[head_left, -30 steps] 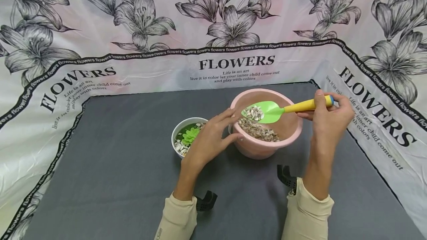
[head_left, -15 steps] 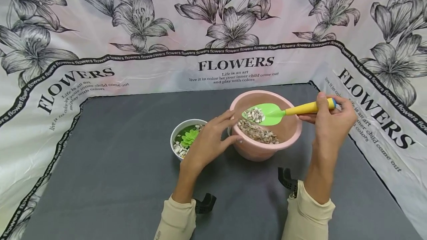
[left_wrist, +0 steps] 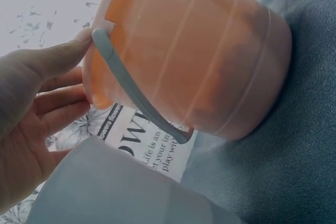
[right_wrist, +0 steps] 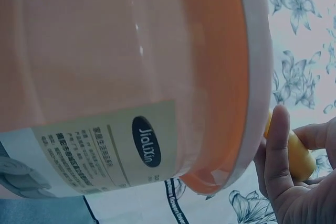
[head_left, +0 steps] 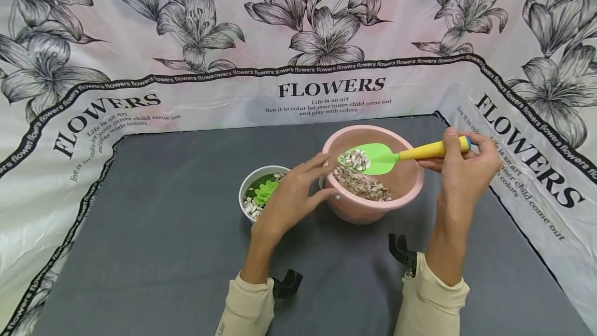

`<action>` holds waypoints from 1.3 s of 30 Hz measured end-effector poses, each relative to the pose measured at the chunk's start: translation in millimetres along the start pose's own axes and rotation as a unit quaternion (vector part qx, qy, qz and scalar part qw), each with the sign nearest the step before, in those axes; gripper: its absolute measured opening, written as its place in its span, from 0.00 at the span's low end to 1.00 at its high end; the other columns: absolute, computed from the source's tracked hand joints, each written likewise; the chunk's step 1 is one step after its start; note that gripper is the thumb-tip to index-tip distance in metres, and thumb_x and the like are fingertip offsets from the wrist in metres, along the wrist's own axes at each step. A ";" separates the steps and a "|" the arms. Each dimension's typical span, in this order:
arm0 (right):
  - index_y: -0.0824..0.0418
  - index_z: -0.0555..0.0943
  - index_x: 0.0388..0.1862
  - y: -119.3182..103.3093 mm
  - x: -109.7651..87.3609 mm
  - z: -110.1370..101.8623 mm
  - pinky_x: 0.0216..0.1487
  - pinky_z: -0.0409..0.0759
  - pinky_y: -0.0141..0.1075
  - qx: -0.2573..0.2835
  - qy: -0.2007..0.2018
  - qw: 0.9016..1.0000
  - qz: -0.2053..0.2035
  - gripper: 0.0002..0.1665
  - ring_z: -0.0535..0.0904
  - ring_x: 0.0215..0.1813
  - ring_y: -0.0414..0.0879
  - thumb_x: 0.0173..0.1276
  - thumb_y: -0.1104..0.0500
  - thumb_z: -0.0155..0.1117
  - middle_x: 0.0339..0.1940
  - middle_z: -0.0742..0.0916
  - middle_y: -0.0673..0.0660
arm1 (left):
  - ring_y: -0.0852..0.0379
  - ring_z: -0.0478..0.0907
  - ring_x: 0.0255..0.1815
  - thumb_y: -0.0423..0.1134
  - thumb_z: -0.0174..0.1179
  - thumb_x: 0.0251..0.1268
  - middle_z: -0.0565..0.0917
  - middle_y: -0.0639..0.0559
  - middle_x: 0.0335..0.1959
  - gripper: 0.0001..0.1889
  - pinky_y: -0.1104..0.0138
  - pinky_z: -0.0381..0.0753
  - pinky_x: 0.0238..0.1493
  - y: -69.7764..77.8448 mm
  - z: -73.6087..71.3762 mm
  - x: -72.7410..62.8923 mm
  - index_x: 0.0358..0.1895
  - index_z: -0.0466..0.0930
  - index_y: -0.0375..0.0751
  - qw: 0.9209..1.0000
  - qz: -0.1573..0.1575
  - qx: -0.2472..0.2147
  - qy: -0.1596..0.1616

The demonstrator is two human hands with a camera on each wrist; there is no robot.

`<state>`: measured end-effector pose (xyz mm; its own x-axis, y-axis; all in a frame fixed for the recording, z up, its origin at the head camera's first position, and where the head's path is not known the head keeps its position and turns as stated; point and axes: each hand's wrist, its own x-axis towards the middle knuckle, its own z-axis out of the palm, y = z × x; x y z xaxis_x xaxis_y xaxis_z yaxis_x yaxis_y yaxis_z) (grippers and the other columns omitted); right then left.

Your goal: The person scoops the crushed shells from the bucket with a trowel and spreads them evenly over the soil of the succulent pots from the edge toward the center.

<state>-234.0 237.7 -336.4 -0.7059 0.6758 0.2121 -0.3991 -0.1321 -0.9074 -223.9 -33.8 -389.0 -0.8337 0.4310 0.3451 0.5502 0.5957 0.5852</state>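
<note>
My right hand (head_left: 468, 170) holds the yellow handle of a small green shovel (head_left: 382, 158), its blade level and bearing white and grey pebbles (head_left: 355, 159). The blade hangs over the left part of a pink bucket (head_left: 364, 214), above more pebbles (head_left: 366, 186) lying inside. With fingers fairly straight, my left hand (head_left: 291, 198) touches the bucket's left rim. The left wrist view shows thumb and fingertips at that rim, beside the bucket's grey handle (left_wrist: 134, 90). Partly behind the left hand stands a white pot (head_left: 243, 198) with a green succulent (head_left: 266, 191) and white pebbles.
A dark grey cloth (head_left: 163, 232) covers the table. Flower-printed white sheeting (head_left: 210, 102) rises at the back and sides. A black wrist mount (head_left: 286, 284) juts from the left sleeve, another mount (head_left: 402, 250) from the right.
My right hand and the shovel have shifted slightly right. The left hand stays at the bucket's rim, and the pebbles remain on the blade.
</note>
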 end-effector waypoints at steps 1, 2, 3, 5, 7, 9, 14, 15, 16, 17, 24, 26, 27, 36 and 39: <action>0.64 0.81 0.40 0.1 0.1 -0.3 0.14 0.81 0.35 0.001 0.003 1.000 -0.001 0.07 0.85 0.13 0.45 0.68 0.66 0.71 0.21 0.87 0.56 | 0.48 0.73 0.78 0.50 0.69 0.68 0.73 0.51 0.79 0.30 0.53 0.73 0.78 0.1 -0.3 0.5 0.72 0.79 0.46 1.000 0.006 0.001 0.000; 0.64 0.81 0.39 0.1 0.3 -0.5 0.14 0.81 0.35 0.002 0.006 1.000 -0.003 0.06 0.85 0.13 0.45 0.68 0.66 0.71 0.21 0.87 0.56 | 0.47 0.73 0.78 0.50 0.69 0.69 0.73 0.50 0.79 0.31 0.52 0.73 0.78 0.3 -0.7 1.0 0.72 0.78 0.46 1.000 0.011 0.001 -0.002; 0.64 0.81 0.39 0.0 0.4 -0.6 0.14 0.81 0.35 0.005 0.008 1.000 -0.004 0.06 0.85 0.12 0.46 0.68 0.66 0.71 0.21 0.87 0.56 | 0.47 0.73 0.78 0.50 0.69 0.69 0.73 0.50 0.79 0.31 0.52 0.73 0.78 0.3 -1.1 1.7 0.72 0.78 0.45 1.000 0.016 0.002 -0.003; 0.64 0.81 0.38 -0.4 0.8 0.0 0.15 0.81 0.35 0.009 0.007 1.000 -0.006 0.06 0.85 0.12 0.46 0.68 0.66 0.71 0.21 0.88 0.57 | 0.47 0.72 0.79 0.50 0.69 0.70 0.73 0.50 0.79 0.31 0.52 0.73 0.78 0.5 -2.4 2.8 0.73 0.77 0.45 1.000 0.019 0.002 -0.007; 0.64 0.81 0.38 -1.1 1.1 1.0 0.15 0.81 0.35 0.012 0.007 1.000 -0.010 0.05 0.85 0.12 0.46 0.68 0.67 0.71 0.21 0.88 0.57 | 0.47 0.72 0.79 0.50 0.69 0.70 0.72 0.50 0.79 0.32 0.51 0.73 0.78 -0.1 -4.0 2.9 0.74 0.76 0.46 1.000 0.022 0.003 -0.009; 0.65 0.81 0.38 -2.0 1.2 2.2 0.15 0.81 0.35 0.017 0.006 1.000 -0.011 0.06 0.85 0.12 0.46 0.68 0.67 0.71 0.21 0.87 0.57 | 0.48 0.71 0.80 0.50 0.68 0.70 0.72 0.50 0.80 0.32 0.51 0.72 0.79 -1.0 -5.5 2.9 0.75 0.75 0.47 1.000 0.023 0.005 -0.012; 0.65 0.81 0.38 -4.1 1.4 4.7 0.14 0.81 0.36 0.035 0.008 0.999 -0.021 0.05 0.85 0.12 0.47 0.67 0.69 0.70 0.20 0.86 0.58 | 0.50 0.69 0.81 0.51 0.68 0.71 0.71 0.49 0.80 0.36 0.54 0.71 0.80 -3.6 -9.6 2.7 0.79 0.69 0.47 1.000 0.020 0.005 -0.016; 0.65 0.81 0.38 -4.4 1.0 5.0 0.14 0.81 0.36 0.035 0.008 0.999 -0.021 0.05 0.85 0.12 0.47 0.67 0.69 0.70 0.20 0.86 0.58 | 0.49 0.69 0.81 0.51 0.67 0.71 0.71 0.48 0.80 0.37 0.53 0.71 0.80 -4.1 -10.9 2.1 0.79 0.68 0.46 1.000 0.017 0.005 -0.017; 0.66 0.81 0.38 -4.6 0.6 5.3 0.14 0.81 0.36 0.036 0.008 0.999 -0.020 0.05 0.84 0.12 0.47 0.67 0.69 0.70 0.20 0.86 0.58 | 0.49 0.69 0.81 0.51 0.67 0.71 0.71 0.47 0.80 0.37 0.53 0.71 0.80 -4.9 -12.2 1.3 0.80 0.68 0.45 1.000 0.012 0.005 -0.017; 0.66 0.81 0.37 -4.7 0.1 5.8 0.14 0.81 0.36 0.037 0.007 0.999 -0.017 0.05 0.84 0.12 0.47 0.67 0.69 0.70 0.20 0.86 0.58 | 0.48 0.69 0.81 0.51 0.67 0.71 0.70 0.47 0.80 0.37 0.53 0.72 0.79 -5.9 -13.7 0.2 0.80 0.67 0.44 1.000 0.007 0.006 -0.018; 0.66 0.82 0.39 -4.1 -6.1 9.3 0.15 0.82 0.37 0.033 -0.012 0.999 0.007 0.09 0.85 0.13 0.48 0.66 0.66 0.74 0.21 0.87 0.58 | 0.46 0.68 0.82 0.51 0.68 0.70 0.68 0.45 0.82 0.38 0.51 0.73 0.78 -12.9 -25.9 -9.3 0.79 0.68 0.42 1.000 -0.021 0.003 -0.014; 0.66 0.81 0.40 -3.1 -8.6 10.5 0.15 0.82 0.37 0.034 -0.020 0.999 0.012 0.10 0.85 0.13 0.48 0.66 0.65 0.75 0.22 0.87 0.59 | 0.46 0.66 0.83 0.51 0.69 0.70 0.67 0.45 0.82 0.39 0.50 0.71 0.79 -15.3 -29.7 -12.5 0.79 0.67 0.42 0.999 -0.030 -0.003 -0.017; 0.66 0.81 0.41 -2.7 -9.9 11.3 0.15 0.82 0.37 0.036 -0.023 0.999 0.014 0.10 0.86 0.14 0.48 0.66 0.65 0.75 0.22 0.87 0.59 | 0.46 0.65 0.83 0.51 0.69 0.70 0.67 0.45 0.82 0.39 0.50 0.70 0.80 -16.7 -31.7 -13.9 0.79 0.67 0.42 0.999 -0.034 -0.006 -0.018; 0.68 0.81 0.41 -2.0 -20.1 23.7 0.16 0.83 0.39 0.058 -0.057 0.997 0.013 0.10 0.87 0.16 0.49 0.67 0.65 0.75 0.24 0.87 0.60 | 0.44 0.64 0.84 0.52 0.69 0.69 0.66 0.47 0.83 0.39 0.44 0.68 0.80 -30.7 -57.9 -28.6 0.80 0.67 0.46 0.996 -0.088 0.009 -0.032; 0.68 0.81 0.40 -2.2 -23.3 28.9 0.16 0.83 0.39 0.062 -0.065 0.996 0.015 0.11 0.87 0.16 0.49 0.67 0.65 0.74 0.24 0.87 0.60 | 0.44 0.64 0.83 0.51 0.70 0.69 0.66 0.48 0.83 0.40 0.43 0.68 0.80 -35.3 -65.8 -33.1 0.80 0.67 0.47 0.994 -0.100 0.007 -0.034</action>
<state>-233.6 201.3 -328.9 -0.7858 0.5709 0.2378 -0.4397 -0.2452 -0.8640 -218.8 -113.6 -372.8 -0.9217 0.3471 0.1731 0.3751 0.6837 0.6261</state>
